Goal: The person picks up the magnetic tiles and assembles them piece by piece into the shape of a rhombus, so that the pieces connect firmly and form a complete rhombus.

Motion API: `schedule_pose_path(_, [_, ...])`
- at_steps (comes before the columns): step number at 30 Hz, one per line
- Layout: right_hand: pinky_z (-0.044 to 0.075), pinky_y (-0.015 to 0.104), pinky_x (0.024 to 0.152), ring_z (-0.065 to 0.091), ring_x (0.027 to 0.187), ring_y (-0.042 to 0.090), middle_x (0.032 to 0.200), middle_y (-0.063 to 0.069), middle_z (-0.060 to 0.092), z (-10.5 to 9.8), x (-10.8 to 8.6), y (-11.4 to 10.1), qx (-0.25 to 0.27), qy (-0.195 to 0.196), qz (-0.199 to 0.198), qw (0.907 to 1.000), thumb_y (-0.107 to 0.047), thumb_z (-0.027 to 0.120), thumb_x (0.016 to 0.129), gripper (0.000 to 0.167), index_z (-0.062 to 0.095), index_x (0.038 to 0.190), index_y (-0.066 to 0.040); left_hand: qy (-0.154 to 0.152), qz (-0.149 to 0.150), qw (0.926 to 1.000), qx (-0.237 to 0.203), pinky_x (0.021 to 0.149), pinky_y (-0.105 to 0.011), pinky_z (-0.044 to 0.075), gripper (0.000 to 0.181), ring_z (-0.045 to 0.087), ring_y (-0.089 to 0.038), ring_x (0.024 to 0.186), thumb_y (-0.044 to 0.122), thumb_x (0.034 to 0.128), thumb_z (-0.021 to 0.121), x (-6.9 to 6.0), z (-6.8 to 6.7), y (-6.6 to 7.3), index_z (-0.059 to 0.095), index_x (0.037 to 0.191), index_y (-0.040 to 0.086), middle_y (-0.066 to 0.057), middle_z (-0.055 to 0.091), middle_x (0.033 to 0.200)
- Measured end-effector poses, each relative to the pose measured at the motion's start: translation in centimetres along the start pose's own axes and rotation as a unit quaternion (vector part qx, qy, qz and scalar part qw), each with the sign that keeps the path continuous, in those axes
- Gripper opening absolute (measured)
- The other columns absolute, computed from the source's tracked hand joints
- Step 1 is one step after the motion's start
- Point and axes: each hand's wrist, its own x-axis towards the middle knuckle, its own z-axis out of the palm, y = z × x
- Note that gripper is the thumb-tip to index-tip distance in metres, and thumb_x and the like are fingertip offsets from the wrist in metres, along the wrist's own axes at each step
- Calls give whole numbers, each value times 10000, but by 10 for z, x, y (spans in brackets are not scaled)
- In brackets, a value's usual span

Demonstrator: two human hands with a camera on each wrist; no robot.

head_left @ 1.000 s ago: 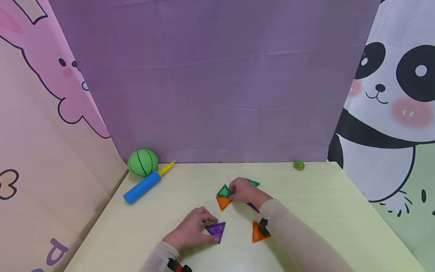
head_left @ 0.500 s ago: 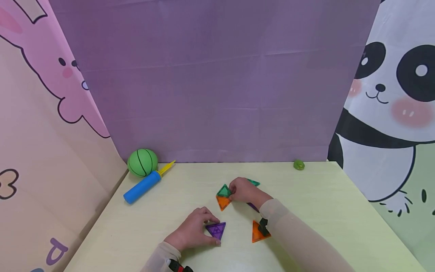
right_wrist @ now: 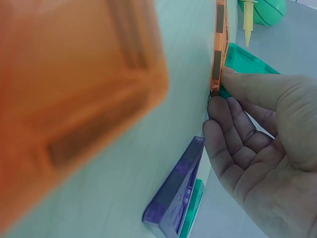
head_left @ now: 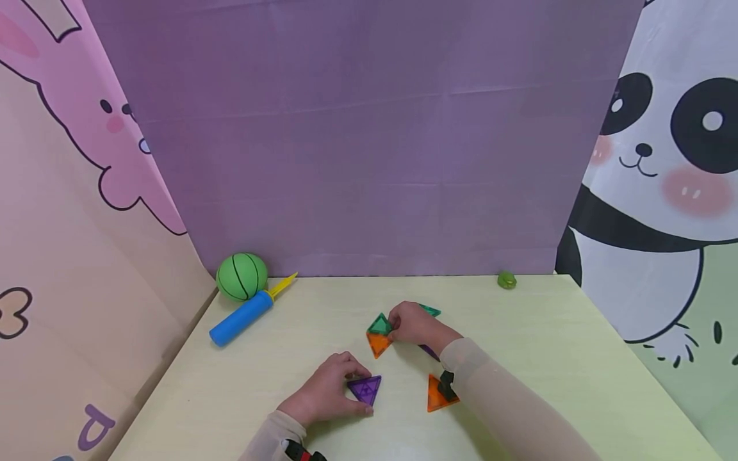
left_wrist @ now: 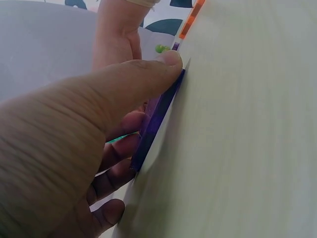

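My left hand (head_left: 332, 389) holds a purple triangular magnetic tile (head_left: 364, 388) between thumb and fingers, low over the table. In the left wrist view the purple tile (left_wrist: 157, 116) shows nearly edge-on, the thumb over its far corner. Farther back, my right hand (head_left: 416, 322) pinches at the corner where a green triangular tile (head_left: 380, 325) meets an orange triangular tile (head_left: 377, 344). The right wrist view shows the green tile (right_wrist: 247, 62) against the orange tile's edge (right_wrist: 218, 49); its thumb touches there, with the other fingers curled below.
Another orange tile (head_left: 438, 396) lies below the right forearm. A purple tile (head_left: 429, 350) and a green tile (head_left: 431, 310) are partly hidden by the right hand. A green ball (head_left: 242, 276) and blue pump (head_left: 242, 319) lie back left; a small green object (head_left: 507, 280) sits back right.
The left thumb has slid slightly over the purple tile's near corner, which was in sight a second ago. The right hand stays in place.
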Motion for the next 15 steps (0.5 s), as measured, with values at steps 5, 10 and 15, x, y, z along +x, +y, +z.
schedule_pose_path(5, [550,341,755,592,777,150,832,-49,676,0,0,1,68,7,-15,10000,-119,886,849,134,776,924,-135,30,39,10000,-86,1025,-362,504,580,528,-80,1127,538,750,922,0,-1,-1,706,1231,297,183,589,1142])
schedule_pose_path(10, [552,337,758,593,777,145,826,-52,674,1,0,1,27,-1,-6,10000,-126,887,850,133,780,927,-136,67,41,9998,-158,1024,-357,507,586,538,-75,1111,485,760,932,0,-1,-2,672,1246,288,180,600,1160])
schedule_pose_path(15, [549,332,749,585,772,154,813,-50,665,1,-1,0,-31,-8,12,10000,-136,885,855,124,770,902,-140,90,-46,9995,-303,1052,-393,503,587,552,-82,1123,450,766,939,1,-1,-3,671,1263,290,178,602,1189])
